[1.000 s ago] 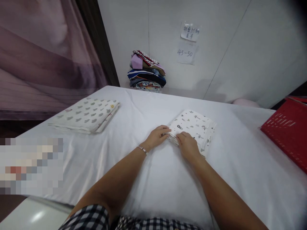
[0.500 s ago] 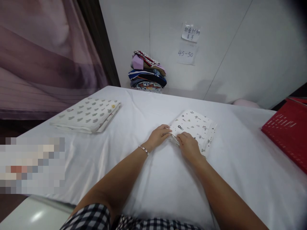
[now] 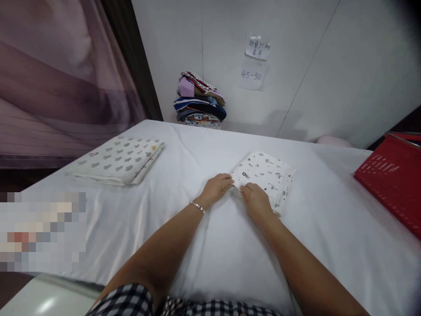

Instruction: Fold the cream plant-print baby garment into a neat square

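A small folded white cloth with dark printed figures [image 3: 266,174] lies on the white sheet [image 3: 204,245] near the middle of the table. My left hand [image 3: 215,188], with a thin bracelet at the wrist, pinches the cloth's near left corner. My right hand [image 3: 256,201] rests on the near edge beside it, fingers curled onto the layered folds. Both hands touch the same corner, almost meeting. A larger folded cloth with grey shapes [image 3: 118,159] lies apart at the left.
A pile of coloured folded clothes [image 3: 200,102] sits against the back wall under two paper notes [image 3: 255,61]. A red plastic basket [image 3: 393,182] stands at the right edge. A purple curtain [image 3: 59,79] hangs at the left.
My hands stay on the cloth's near corner with barely any shift. The view has tipped slightly, so everything sits a little lower and to the left.
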The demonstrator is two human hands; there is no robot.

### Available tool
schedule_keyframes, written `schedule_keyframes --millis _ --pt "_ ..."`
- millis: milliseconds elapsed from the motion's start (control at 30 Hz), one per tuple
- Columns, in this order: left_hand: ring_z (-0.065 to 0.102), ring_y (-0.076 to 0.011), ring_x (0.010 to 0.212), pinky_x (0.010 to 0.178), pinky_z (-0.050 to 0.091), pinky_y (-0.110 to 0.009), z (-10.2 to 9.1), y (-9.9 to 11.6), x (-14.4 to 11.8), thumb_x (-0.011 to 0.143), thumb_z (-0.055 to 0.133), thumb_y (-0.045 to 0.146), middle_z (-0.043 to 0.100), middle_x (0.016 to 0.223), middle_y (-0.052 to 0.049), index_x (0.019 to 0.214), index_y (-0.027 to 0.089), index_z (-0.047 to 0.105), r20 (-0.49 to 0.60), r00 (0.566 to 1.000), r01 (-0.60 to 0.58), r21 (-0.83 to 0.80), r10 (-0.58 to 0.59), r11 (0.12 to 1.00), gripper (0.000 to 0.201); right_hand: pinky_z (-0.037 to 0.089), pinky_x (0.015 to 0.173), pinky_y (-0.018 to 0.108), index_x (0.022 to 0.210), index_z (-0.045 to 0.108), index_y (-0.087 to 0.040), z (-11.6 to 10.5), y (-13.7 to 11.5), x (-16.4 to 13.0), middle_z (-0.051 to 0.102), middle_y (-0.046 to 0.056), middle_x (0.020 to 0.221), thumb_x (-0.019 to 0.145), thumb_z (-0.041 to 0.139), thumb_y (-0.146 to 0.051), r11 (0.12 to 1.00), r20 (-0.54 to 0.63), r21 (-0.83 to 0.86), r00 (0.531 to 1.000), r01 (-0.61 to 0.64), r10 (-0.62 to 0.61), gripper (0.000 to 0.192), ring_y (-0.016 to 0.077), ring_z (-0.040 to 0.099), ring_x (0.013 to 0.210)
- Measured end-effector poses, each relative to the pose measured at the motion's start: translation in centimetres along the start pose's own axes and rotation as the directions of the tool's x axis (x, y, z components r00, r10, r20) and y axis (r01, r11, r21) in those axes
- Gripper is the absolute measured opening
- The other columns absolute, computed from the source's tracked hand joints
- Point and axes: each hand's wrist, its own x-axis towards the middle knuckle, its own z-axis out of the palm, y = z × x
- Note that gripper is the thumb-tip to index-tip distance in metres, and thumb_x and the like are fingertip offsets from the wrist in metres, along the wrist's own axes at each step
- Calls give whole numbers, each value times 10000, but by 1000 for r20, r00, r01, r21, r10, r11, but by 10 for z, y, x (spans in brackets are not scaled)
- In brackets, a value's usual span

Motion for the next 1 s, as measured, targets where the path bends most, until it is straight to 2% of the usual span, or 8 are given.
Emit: schedule_keyframes --millis 300,467,600,767,833,900,933,1000 --pt "560 -170 1034 843 491 -302 -3 -6 1 896 445 313 613 1136 4 1022 298 653 -24 1000 -5 47 6 999 244 373 889 299 1158 579 -183 -2 12 -25 600 75 1128 907 401 -171 996 -42 74 998 42 -39 308 186 506 1029" --pt "561 -195 1044 881 476 -358 -5 -7 2 887 437 281 612 1143 -35 1010 261 651 -43 998 -49 58 51 997 248 354 955 346 1232 517 -165 6 23 -57 572 90 1211 897 371 -113 997 -106 78 994 -27 35 368 185 491 1108" --pt "483 -251 1172 1003 356 -478 -4 14 0 845 461 205 566 1240 -76 1143 239 583 -47 983 -168 125 175 978 323 285 1038 394 1268 481 -155 11 21 -70 515 111 1295 865 387 -59 998 -126 35 991 -43 47 425 196 432 1213" --pt "392 -257 1270 1075 224 -521 11 45 -8 844 496 246 486 1343 -88 1306 225 439 117 932 -356 131 342 925 466 318 1028 417 1230 516 -179 8 21 -69 555 104 1248 841 432 -75 985 -206 170 977 -9 45 411 193 473 1180" --pt "402 -247 1265 1079 218 -517 17 48 -10 861 474 240 487 1344 -85 1324 217 413 138 928 -365 150 346 919 467 332 1023 431 1174 567 -190 10 31 -69 583 95 1210 840 457 -132 956 -306 293 944 -29 122 357 205 490 1163" --pt "415 -239 1255 1081 218 -511 21 47 -10 868 459 224 499 1334 -76 1323 220 410 129 933 -355 173 336 919 458 351 1015 437 1101 620 -186 16 46 -69 587 99 1207 836 471 -201 892 -397 443 871 -94 289 305 223 497 1159" --pt "417 -236 1253 1083 216 -510 22 47 -10 866 458 215 503 1330 -70 1322 222 411 121 936 -349 184 332 919 458 369 1003 434 1064 641 -179 20 55 -69 584 104 1211 830 474 -234 837 -412 530 822 -135 393 293 232 501 1157" --pt "415 -235 1253 1086 206 -512 21 49 -9 855 465 193 507 1326 -64 1322 222 406 108 938 -345 199 329 917 471 427 947 421 1014 662 -171 29 70 -67 610 109 1168 804 486 -281 669 -350 713 722 -208 597 295 244 541 1105"
